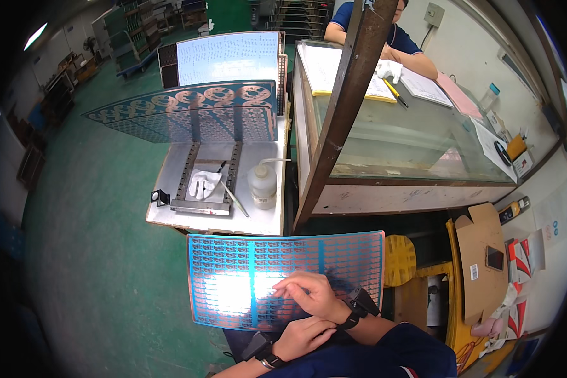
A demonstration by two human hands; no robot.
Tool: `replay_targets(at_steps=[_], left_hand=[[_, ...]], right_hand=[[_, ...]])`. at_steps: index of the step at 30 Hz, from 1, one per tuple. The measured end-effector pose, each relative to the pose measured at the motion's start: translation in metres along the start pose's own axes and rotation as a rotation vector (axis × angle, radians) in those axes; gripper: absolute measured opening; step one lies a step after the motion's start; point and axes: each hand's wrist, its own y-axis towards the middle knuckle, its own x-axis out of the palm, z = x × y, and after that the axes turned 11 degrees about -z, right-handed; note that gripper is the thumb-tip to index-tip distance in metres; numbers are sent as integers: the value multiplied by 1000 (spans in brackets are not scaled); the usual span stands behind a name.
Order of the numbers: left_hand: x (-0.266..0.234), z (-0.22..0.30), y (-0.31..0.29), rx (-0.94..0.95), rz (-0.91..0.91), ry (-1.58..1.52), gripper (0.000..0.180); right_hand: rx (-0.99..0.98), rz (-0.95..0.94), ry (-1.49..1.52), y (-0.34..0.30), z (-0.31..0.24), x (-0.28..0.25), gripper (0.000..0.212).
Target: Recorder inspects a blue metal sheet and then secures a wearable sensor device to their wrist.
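Note:
A large blue and copper patterned circuit board panel (225, 254) lies before me, with bright glare on its left half. My right hand (310, 293) is over the panel, fingers bent together and thumb drawn in; nothing shows in them. Whether it touches the panel I cannot tell. Close below it, my left hand (303, 338) reaches across to my right wrist. Its fingertips are closed at the black wrist strap (349, 322) there, partly hidden by the wrist. A black device sits on each of my wrists.
Beyond the panel, a white-topped table (160, 217) bears a metal rack (198, 206), white glove (205, 184), squeeze bottle (263, 186) and upright panels (233, 123). A rusty post (341, 113) stands before a glass-topped bench (416, 151), where a person sits. A yellow stool (399, 259) and cardboard box (479, 252) are right.

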Motion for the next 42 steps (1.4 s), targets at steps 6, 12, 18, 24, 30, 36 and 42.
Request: replay_targets(at_steps=[6, 12, 18, 24, 30, 36, 42], left_hand=[[-4, 13, 8, -10, 45, 82, 21], [0, 6, 4, -41, 38, 57, 21], [-10, 4, 8, -13, 108, 217, 18], [-8, 3, 9, -8, 146, 222, 19], [-3, -2, 8, -7, 147, 193, 19], [-4, -1, 8, -8, 159, 180, 18], [-5, -5, 2, -32, 95, 115, 19]], right_hand=[[-14, 3, -75, 5, -5, -1, 21], [-34, -11, -106, 6, -8, -1, 21], [76, 95, 233, 3, -17, -2, 28], [208, 203, 670, 0, -13, -4, 32], [234, 288, 838, 0, -8, -5, 29], [255, 282, 948, 1, -9, -4, 30], [196, 2, 286, -5, -12, 0, 30]])
